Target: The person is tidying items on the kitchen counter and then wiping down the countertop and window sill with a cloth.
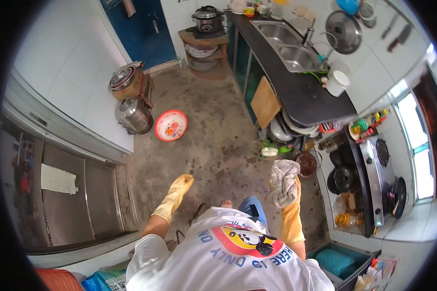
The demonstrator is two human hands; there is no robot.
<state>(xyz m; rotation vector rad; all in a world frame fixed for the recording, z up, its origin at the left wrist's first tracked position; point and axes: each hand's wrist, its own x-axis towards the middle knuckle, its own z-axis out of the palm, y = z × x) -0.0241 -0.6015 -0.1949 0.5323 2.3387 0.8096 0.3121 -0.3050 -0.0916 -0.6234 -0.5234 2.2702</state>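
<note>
Both my hands wear yellow rubber gloves. My right hand [297,191] is shut on a bunched grey cloth [284,182], which hides most of the fingers. Out to the left, my left hand [182,179] hangs over the floor with its fingers curled in and nothing visible in it. An enamel basin [171,125], white with a red rim and a flower pattern, sits on the concrete floor [211,145] ahead of that hand. Just beyond the cloth, a dark brown bowl or basin [306,163] rests on the floor.
A black counter [315,98] with a double steel sink [295,57] runs along the right. A wooden board [265,102] leans against its cabinets. The gas stove [377,178] is at far right. A metal pot-like container [134,115] stands by the left wall, near sliding doors [63,211].
</note>
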